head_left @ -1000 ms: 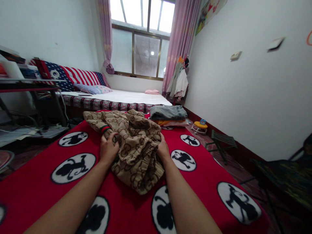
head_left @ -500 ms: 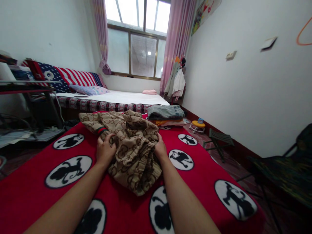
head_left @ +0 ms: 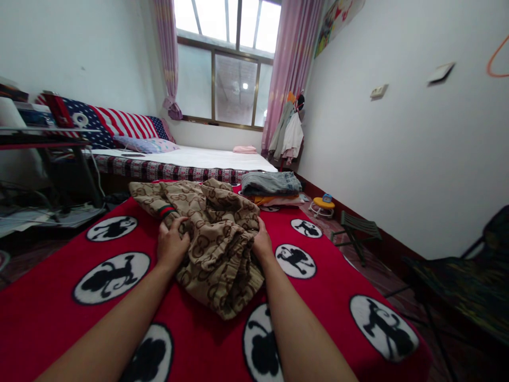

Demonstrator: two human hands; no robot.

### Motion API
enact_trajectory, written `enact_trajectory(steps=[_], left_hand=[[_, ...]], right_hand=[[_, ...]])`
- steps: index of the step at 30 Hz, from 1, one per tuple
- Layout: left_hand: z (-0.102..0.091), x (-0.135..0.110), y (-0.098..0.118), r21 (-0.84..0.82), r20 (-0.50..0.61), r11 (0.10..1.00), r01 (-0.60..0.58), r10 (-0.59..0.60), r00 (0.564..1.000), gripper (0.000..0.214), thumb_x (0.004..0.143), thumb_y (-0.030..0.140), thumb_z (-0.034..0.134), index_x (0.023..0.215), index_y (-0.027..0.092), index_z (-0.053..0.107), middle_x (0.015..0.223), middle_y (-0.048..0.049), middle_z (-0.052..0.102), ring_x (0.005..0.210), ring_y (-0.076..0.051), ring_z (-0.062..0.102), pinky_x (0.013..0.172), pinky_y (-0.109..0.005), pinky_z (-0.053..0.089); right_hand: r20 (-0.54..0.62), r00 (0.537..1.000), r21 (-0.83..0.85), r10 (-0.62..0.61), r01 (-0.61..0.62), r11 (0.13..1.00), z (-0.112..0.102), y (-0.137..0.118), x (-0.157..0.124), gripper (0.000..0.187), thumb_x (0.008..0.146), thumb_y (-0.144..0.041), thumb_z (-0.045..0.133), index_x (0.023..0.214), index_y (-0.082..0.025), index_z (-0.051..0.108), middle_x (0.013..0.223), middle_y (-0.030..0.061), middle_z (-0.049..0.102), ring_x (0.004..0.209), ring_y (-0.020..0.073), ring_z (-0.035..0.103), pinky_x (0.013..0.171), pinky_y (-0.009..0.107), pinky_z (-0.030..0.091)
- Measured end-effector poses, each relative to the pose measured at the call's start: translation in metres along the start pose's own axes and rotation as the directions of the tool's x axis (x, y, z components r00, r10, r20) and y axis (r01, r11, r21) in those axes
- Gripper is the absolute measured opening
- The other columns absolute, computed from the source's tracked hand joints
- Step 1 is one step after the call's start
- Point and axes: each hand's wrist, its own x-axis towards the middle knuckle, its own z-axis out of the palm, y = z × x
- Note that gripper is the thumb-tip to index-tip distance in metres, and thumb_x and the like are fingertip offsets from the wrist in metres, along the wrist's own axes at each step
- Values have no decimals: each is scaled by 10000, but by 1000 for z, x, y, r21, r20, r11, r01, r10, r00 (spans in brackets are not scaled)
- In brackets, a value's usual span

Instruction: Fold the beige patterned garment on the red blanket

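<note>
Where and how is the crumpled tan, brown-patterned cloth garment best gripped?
Probably the puckered band at the garment's near right, with the right hand coming from the right: its raised, gathered ridges should offer more to pinch than the flatter far-left end.

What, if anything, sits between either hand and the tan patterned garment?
Nothing visible: left hand and right hand both touch the tan patterned garment. The folded clothes lie beyond, not between.

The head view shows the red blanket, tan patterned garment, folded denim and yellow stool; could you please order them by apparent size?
1. Red blanket
2. Tan patterned garment
3. Folded denim
4. Yellow stool
</note>
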Motion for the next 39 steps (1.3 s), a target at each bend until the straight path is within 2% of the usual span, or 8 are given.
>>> enact_trajectory(steps=[22, 39], left_hand=[[0, 0, 0, 2, 10, 1000, 16, -16, 1000, 461, 815, 217, 577, 1274, 258, 578, 1252, -125, 418, 1144, -290, 539, 987, -391, 450], [-2, -1, 3, -23, -6, 1000, 8, -8, 1000, 469, 798, 171, 585, 1260, 250, 592, 1272, -126, 428, 1146, -287, 545, 1004, -401, 448]], right_hand=[[8, 1000, -14, 8, -7, 1000, -2, -3, 0, 776, 687, -365, 754, 1389, -222, 457, 1277, 125, 627, 1143, 241, 613, 960, 348, 467], [9, 1000, -4, -6, 6, 1000, -1, -1, 0, 832, 680, -401, 762, 1417, -222, 421, 1277, 127, 626, 1152, 242, 607, 970, 356, 463]])
